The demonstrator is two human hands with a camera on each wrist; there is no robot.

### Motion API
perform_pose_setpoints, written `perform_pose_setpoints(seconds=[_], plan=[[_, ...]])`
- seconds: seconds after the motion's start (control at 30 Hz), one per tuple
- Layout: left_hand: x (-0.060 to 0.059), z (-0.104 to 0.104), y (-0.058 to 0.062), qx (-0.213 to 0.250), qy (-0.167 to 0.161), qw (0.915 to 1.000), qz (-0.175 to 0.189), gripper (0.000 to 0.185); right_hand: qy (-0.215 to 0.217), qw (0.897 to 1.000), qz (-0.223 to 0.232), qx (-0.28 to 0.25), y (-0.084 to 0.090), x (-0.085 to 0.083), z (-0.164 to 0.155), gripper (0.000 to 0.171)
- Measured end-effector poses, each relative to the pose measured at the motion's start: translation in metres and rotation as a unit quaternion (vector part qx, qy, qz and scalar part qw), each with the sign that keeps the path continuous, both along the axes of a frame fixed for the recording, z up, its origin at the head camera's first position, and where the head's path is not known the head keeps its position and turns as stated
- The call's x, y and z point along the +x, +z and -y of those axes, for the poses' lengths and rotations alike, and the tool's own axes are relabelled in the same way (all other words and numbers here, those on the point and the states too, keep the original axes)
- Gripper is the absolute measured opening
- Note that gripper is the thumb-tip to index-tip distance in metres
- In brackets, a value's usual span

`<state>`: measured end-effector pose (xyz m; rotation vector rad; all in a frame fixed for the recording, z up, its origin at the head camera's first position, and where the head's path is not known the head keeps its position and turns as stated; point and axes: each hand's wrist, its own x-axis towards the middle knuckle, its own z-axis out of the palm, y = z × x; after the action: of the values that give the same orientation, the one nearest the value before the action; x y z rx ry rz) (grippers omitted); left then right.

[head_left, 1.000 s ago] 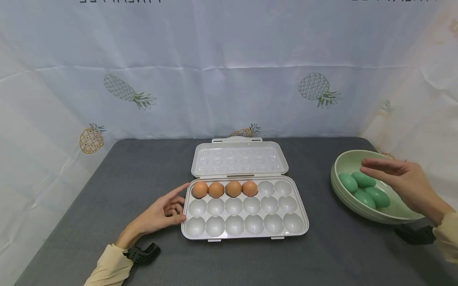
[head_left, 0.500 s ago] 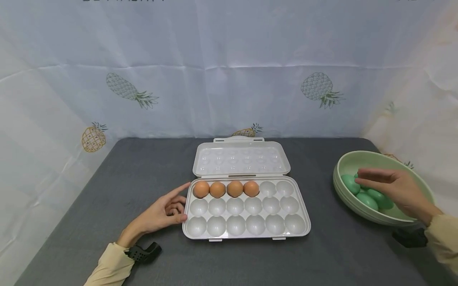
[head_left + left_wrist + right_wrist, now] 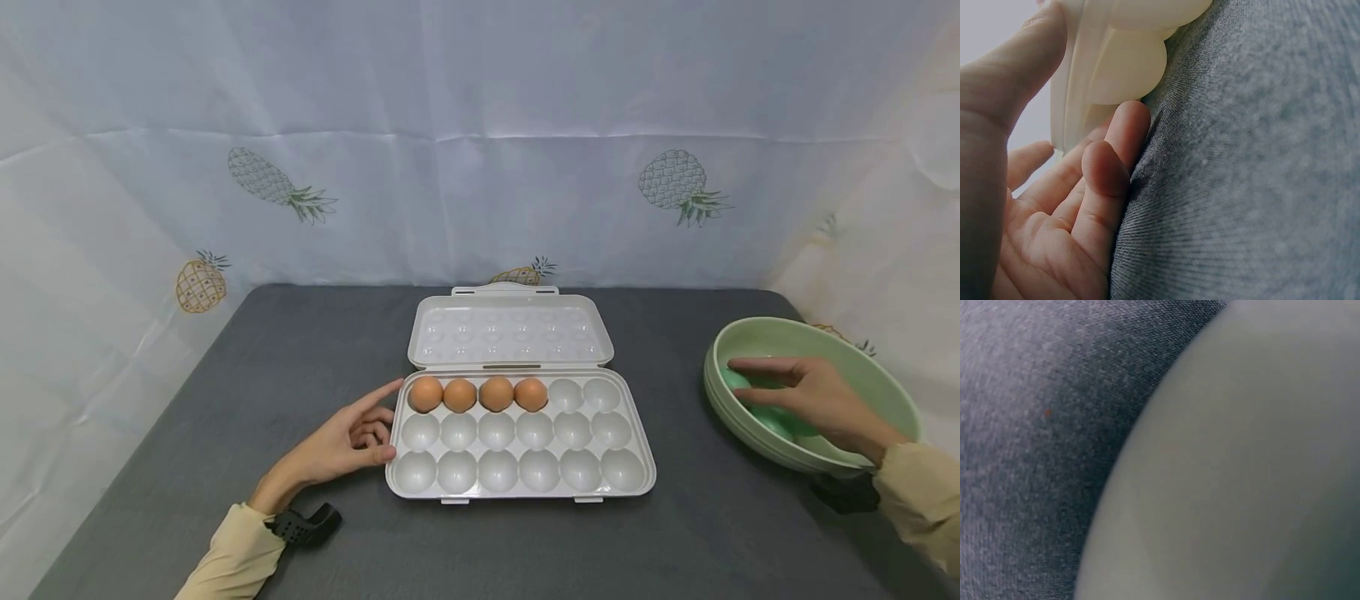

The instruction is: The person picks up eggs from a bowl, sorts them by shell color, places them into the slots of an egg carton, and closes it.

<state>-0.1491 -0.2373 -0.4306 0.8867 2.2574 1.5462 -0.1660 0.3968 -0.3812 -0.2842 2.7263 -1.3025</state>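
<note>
Right hand [image 3: 813, 398] down in bowl [image 3: 885, 375], fingers closing over green eggs [image 3: 776, 421], grip unclear; left hand [image 3: 347, 440] relaxed, touching egg tray [image 3: 630, 492] left edge.

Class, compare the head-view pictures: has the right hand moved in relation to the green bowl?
Yes. The right hand has gone down into the green bowl, from above its rim onto the green eggs.

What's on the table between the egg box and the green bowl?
Nothing. In the head view, only bare grey table lies between the white egg tray and the green bowl, where the right hand reaches in over green eggs.
</note>
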Motion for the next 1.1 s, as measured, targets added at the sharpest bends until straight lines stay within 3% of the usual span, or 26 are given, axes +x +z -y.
perform_pose_setpoints(seconds=[0.33, 0.67, 1.1], plan=[[-0.001, -0.001, 0.001, 0.000, -0.002, 1.0000, 0.003, 0.087, 0.039, 0.996, -0.045, 0.070, -0.014, -0.003, 0.003, 0.044], [0.000, -0.001, 0.000, -0.001, -0.004, 1.0000, 0.005, 0.087, -0.003, 1.000, -0.025, -0.002, -0.014, 0.001, 0.001, 0.049], [0.001, 0.000, 0.002, 0.000, 0.001, 1.0000, 0.007, 0.087, -0.040, 0.999, -0.023, -0.011, 0.001, 0.003, 0.008, 0.048]])
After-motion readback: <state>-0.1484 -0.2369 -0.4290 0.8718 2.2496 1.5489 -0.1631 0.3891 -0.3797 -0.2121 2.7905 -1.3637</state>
